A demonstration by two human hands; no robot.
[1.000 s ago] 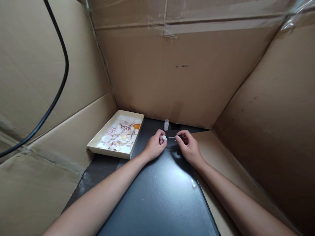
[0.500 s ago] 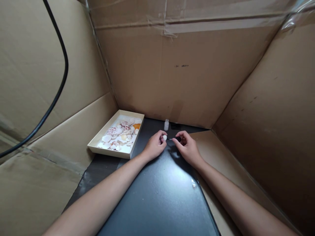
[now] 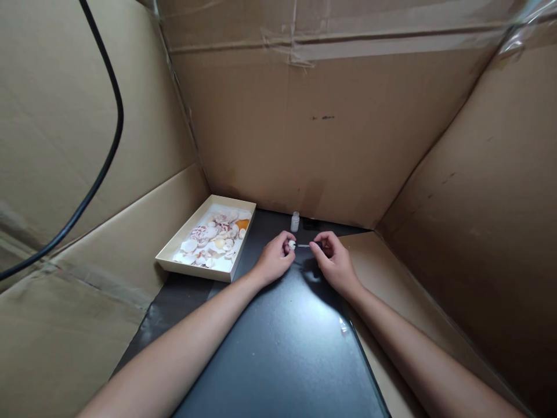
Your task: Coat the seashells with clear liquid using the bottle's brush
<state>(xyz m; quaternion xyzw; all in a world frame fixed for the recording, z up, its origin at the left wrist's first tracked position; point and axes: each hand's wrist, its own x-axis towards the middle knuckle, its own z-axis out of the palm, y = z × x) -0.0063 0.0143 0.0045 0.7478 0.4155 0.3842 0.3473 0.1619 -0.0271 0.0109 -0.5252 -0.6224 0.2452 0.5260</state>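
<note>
The left hand (image 3: 275, 255) pinches a small white shell (image 3: 292, 245) while the right hand (image 3: 334, 261) grips a dark-handled rod (image 3: 303, 245) — work seemingly under way, though how much is done or left cannot be told. The rod's long axis runs sideways, roughly level, its thin end pointing left at the shell; beyond them a small bottle (image 3: 295, 223) stands upright, and leftward lies a shell-filled tray (image 3: 194, 270).

Kinda dim toward the right wall (image 3: 483, 209), big white glare on the worktop (image 3: 270, 348), dark shadow below the right hand (image 3: 334, 262), fine detail's soft.
</note>
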